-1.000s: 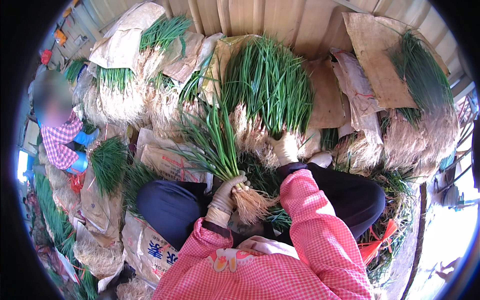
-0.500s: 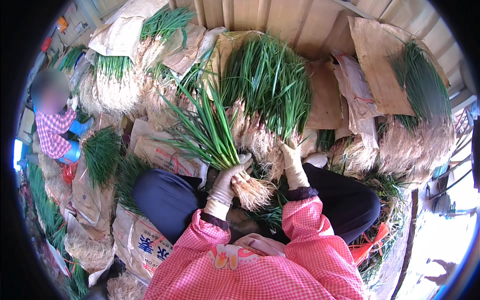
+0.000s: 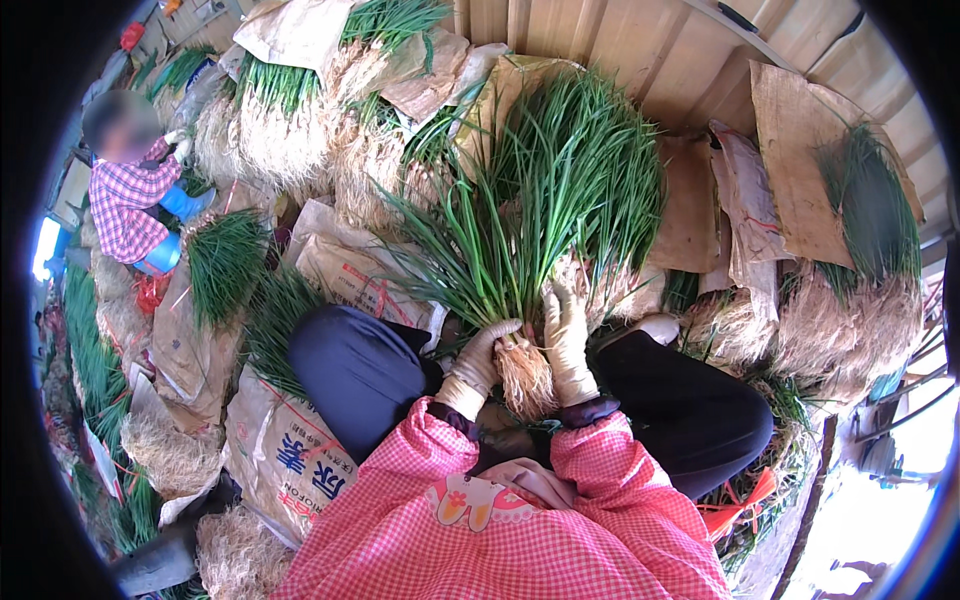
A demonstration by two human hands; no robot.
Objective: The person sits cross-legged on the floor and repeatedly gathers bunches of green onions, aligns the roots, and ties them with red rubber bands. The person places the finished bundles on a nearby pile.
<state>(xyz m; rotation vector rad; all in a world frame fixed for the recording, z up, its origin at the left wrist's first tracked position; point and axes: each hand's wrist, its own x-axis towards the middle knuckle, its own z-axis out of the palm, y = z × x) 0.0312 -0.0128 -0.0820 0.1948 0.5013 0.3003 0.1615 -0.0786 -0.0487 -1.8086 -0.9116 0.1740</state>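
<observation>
My left hand (image 3: 476, 364), in a pale glove, is closed round the base of a bunch of scallions (image 3: 482, 258) in front of my lap. Its leaves fan upward and away, and its pale roots (image 3: 526, 384) hang below the hand. On the bunch's right side, my right hand (image 3: 566, 340), gloved too, presses against the stalks with its fingers curled at them; the fingertips are partly hidden. Just beyond stands a big heap of scallions (image 3: 600, 170), whose leaves overlap those of the bunch.
Rooted scallion bundles (image 3: 285, 140) lie at the far left, and others (image 3: 850, 300) at the right. Sacks (image 3: 290, 450) and brown sheets (image 3: 810, 160) lie among them. A person in a checked shirt (image 3: 130, 205) sits at the left. A ribbed wall (image 3: 620, 50) rises behind.
My right hand has come back from the heap to the held bunch. The bunch now stands more upright and looks fuller. The whole view has shifted a little.
</observation>
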